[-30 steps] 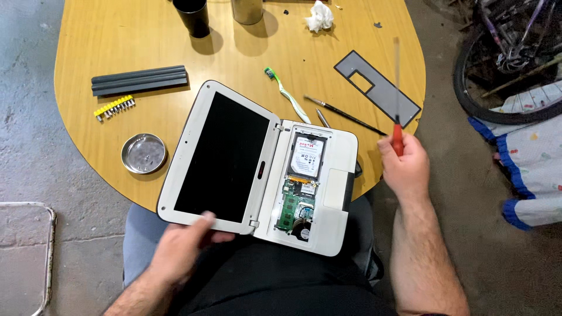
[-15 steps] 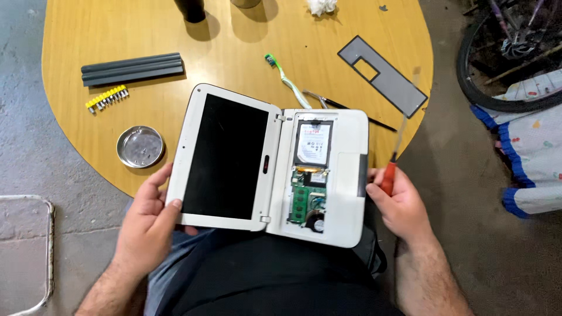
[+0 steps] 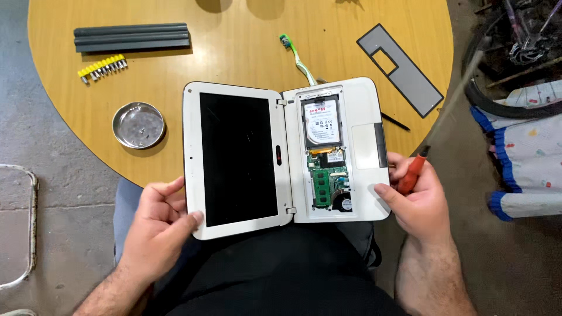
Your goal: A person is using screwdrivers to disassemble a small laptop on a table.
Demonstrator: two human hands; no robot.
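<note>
Two hands are on one small white laptop (image 3: 281, 155), which lies open and flat in the middle of the frame, half on your lap and half on the round wooden table (image 3: 246, 58). Your left hand (image 3: 158, 225) grips the lower left corner of the screen half, thumb on top. Your right hand (image 3: 418, 202) is closed around one screwdriver (image 3: 436, 131) with a red handle, and its thumb and fingers also touch the right edge of the laptop. The right half has its cover off, so you can see one silver hard drive (image 3: 322, 120) and one green memory card (image 3: 322, 186). On the table you have one round metal dish (image 3: 139, 124) at the left, one row of yellow bits (image 3: 102, 68) and one dark grey case (image 3: 132, 37) at the upper left, one green toothbrush (image 3: 297, 58) at the top, and one grey cover plate (image 3: 400, 69) at the upper right.
</note>
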